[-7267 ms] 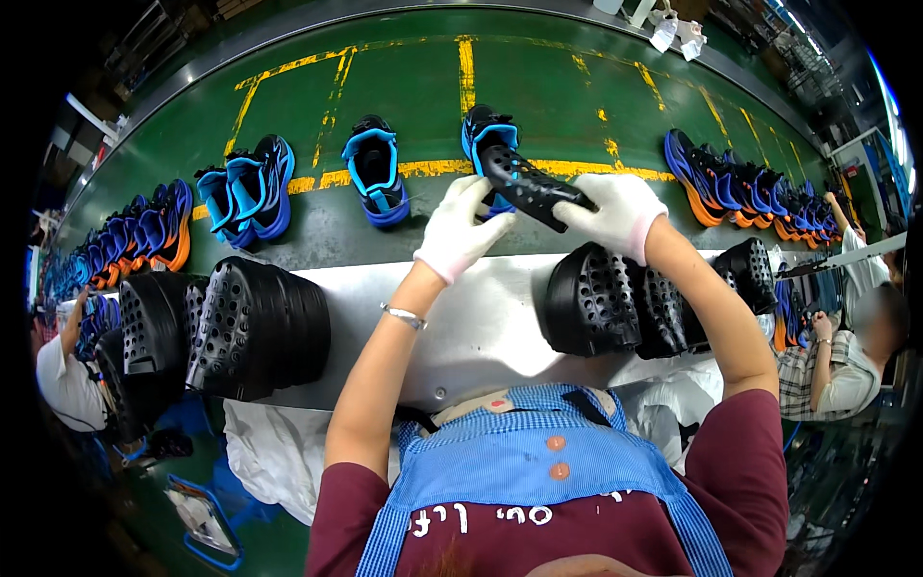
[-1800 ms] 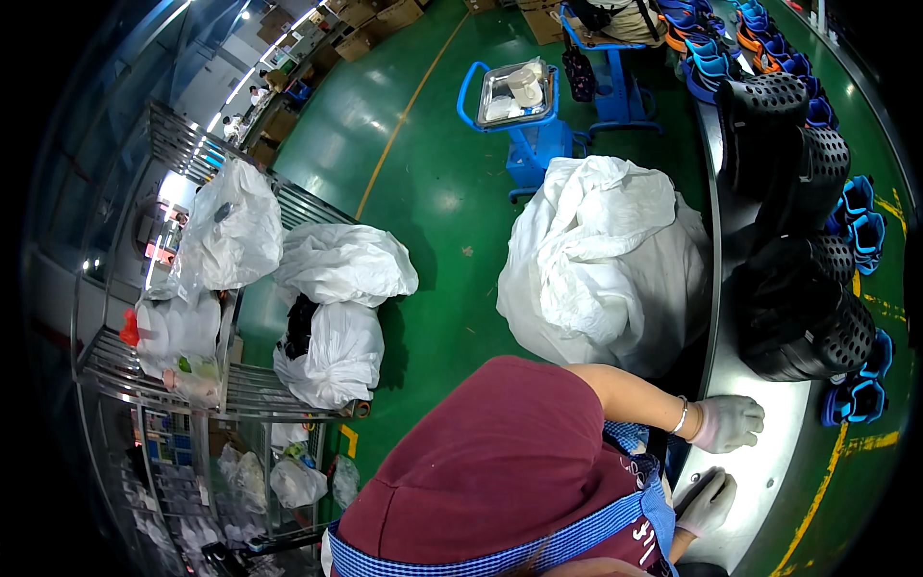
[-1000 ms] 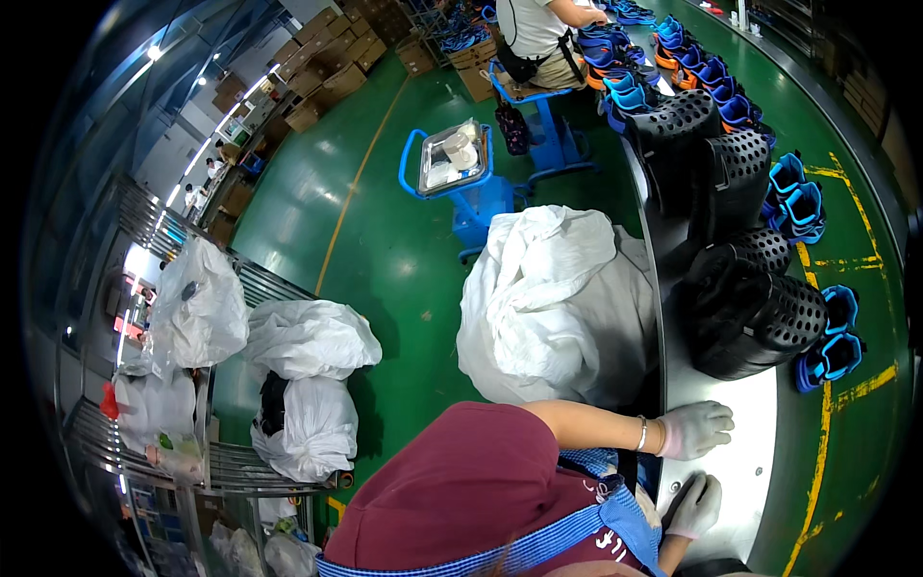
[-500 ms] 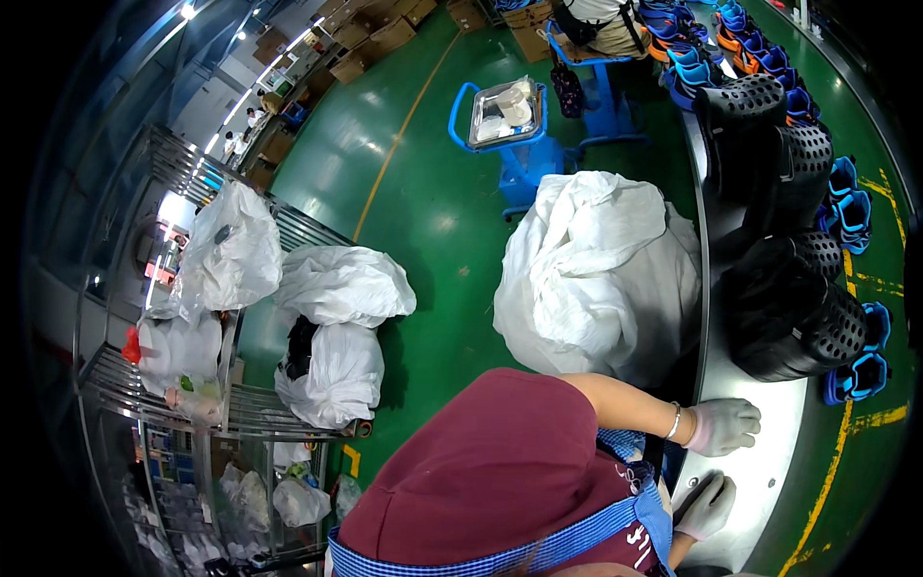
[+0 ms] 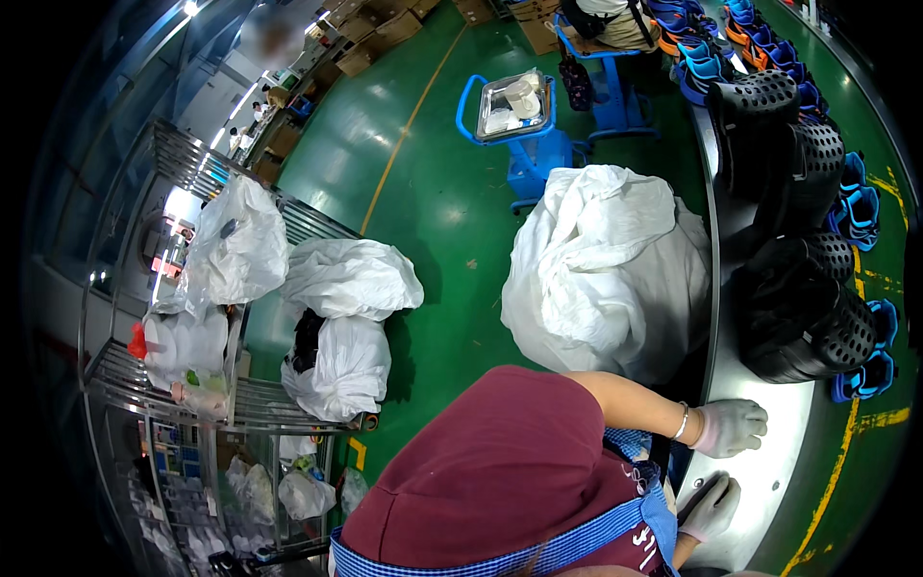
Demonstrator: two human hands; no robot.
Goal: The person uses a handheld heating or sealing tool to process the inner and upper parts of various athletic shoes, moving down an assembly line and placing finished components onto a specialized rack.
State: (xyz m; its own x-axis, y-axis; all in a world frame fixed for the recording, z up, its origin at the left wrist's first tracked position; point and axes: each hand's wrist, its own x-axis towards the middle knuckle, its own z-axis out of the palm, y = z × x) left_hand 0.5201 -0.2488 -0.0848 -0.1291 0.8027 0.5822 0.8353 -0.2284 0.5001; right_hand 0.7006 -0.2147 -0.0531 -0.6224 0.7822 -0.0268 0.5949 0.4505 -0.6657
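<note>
My left hand (image 5: pixel 733 428), in a pale work glove with a bracelet at the wrist, rests palm down on the bare metal of a long bench (image 5: pixel 761 481). Its fingers lie loosely bent on the surface, and I see nothing in them. Closer to the lower edge, my right hand (image 5: pixel 713 512), gloved the same way, also lies on the bench with thumb and fingers apart. A dark narrow patch beside it could be a shadow or a thin object; I cannot tell which. Beyond my left hand stand bulky black perforated boot-shaped items (image 5: pixel 803 317) on the bench.
Blue and orange shoes (image 5: pixel 760 43) line the far bench and its right side. A large white cloth-covered heap (image 5: pixel 606 279) stands left of the bench, near a blue cart (image 5: pixel 524 144) with a tray. Metal racks (image 5: pixel 183 394) hold white bags (image 5: pixel 351 370). Another person (image 5: pixel 611 29) sits at the back.
The whole view has shifted slightly, so most things appear a little farther right. Both hands stay on the bench in nearly the same pose.
</note>
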